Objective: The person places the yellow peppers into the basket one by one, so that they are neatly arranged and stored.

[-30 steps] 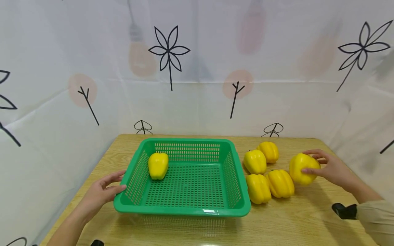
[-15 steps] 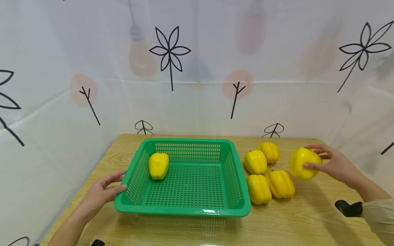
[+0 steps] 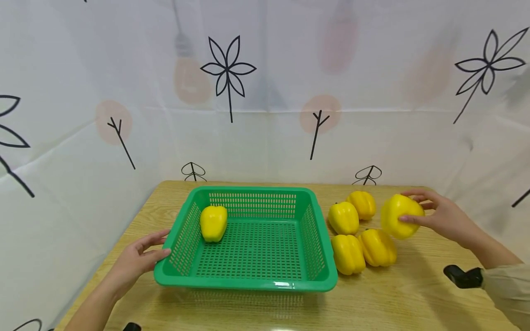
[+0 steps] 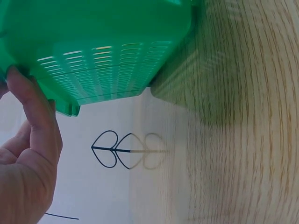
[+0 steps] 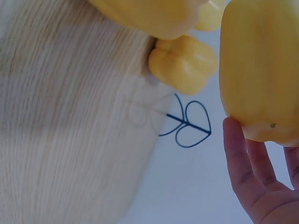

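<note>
My right hand (image 3: 445, 219) grips a yellow bell pepper (image 3: 400, 216) between thumb and fingers, raised over the wooden table. In the right wrist view, fingertips sit against the lower end of that held pepper (image 5: 261, 70). My left hand (image 3: 134, 262) holds the left rim of a green plastic basket (image 3: 244, 284), thumb and fingers at the edge. Seen from the left wrist, the fingers (image 4: 39, 114) reach up to the rim beside the slotted wall. One yellow bell pepper (image 3: 213, 223) lies inside the basket, toward its left side.
Right of the basket, several yellow bell peppers lie on the table: two at the back (image 3: 343, 218) and two nearer the front, one (image 3: 348, 254) close to the basket wall. A patterned white cloth (image 3: 265, 138) hangs behind the table (image 3: 397, 301).
The right hand has lifted the bell pepper higher off the table and shifted it slightly left, toward the other peppers. The left hand and basket have stayed put.
</note>
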`<state>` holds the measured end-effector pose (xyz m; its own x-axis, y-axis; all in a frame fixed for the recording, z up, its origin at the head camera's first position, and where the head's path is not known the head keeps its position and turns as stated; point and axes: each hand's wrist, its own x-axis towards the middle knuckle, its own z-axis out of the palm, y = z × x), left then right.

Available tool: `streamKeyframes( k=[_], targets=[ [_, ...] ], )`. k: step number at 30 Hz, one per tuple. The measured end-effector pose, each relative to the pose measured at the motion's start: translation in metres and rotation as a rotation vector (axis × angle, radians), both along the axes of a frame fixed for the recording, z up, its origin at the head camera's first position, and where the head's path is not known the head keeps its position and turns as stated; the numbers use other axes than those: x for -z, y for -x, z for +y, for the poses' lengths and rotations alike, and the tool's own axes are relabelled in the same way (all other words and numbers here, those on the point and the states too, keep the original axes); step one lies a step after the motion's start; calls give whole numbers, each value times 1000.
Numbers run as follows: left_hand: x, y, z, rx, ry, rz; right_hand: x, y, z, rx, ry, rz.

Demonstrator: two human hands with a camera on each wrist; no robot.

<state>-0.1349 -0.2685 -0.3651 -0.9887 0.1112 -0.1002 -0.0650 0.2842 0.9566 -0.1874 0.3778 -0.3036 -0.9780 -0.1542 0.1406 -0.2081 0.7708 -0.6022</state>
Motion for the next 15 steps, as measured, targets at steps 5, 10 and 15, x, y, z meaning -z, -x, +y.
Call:
streamKeyframes(
  k=[5, 10, 15],
  targets=[
    [-1, 0, 0, -2, 2, -6, -6, -1, -11, -14, 9, 10],
    [-1, 1, 0, 0, 3, -12, -11, -2, -24, -42, 1, 50],
    [-1, 1, 0, 0, 9, -13, -17, -1, -35, -66, -35, 76]
  ],
)
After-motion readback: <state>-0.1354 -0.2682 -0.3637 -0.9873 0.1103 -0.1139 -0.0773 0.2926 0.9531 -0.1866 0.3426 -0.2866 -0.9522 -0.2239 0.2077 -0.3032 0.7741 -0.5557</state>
